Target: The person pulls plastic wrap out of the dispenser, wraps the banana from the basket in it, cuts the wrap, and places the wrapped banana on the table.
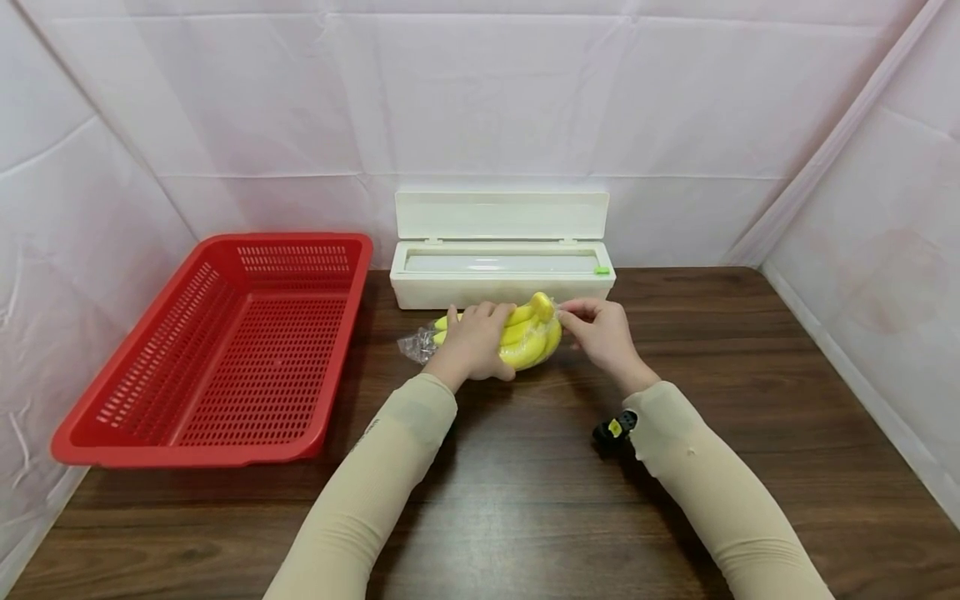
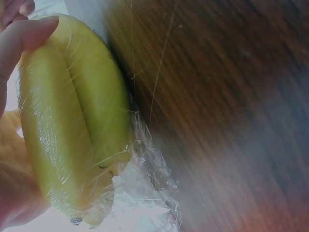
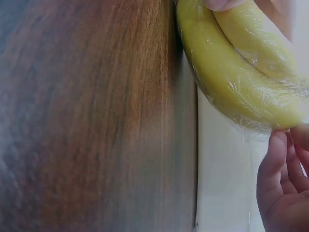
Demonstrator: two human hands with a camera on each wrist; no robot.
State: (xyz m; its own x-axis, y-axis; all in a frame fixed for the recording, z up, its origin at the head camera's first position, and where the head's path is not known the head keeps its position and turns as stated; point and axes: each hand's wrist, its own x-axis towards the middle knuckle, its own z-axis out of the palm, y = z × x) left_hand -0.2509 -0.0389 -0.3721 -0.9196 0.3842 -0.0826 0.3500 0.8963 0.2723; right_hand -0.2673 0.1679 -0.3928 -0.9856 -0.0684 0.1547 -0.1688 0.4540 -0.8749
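A bunch of yellow bananas (image 1: 528, 343), wrapped in clear cling film, is in front of the white box. My left hand (image 1: 474, 340) grips the bunch from above, its thumb on the near side. Loose, crumpled cling film (image 1: 417, 345) sticks out past the banana tips on the left, and shows again in the left wrist view (image 2: 145, 205). At the stem end, my right hand (image 1: 604, 335) pinches the film between thumb and fingers. In the right wrist view those fingertips (image 3: 277, 140) meet at the edge of the wrapped bananas (image 3: 227, 67).
Behind the bananas stands a white cling film box (image 1: 502, 292), lid raised, with a green slider (image 1: 602, 271) at its right. A red perforated basket (image 1: 341, 350) is on the left of the brown wooden table (image 1: 495, 517). A black device (image 1: 615, 429) is by the right wrist.
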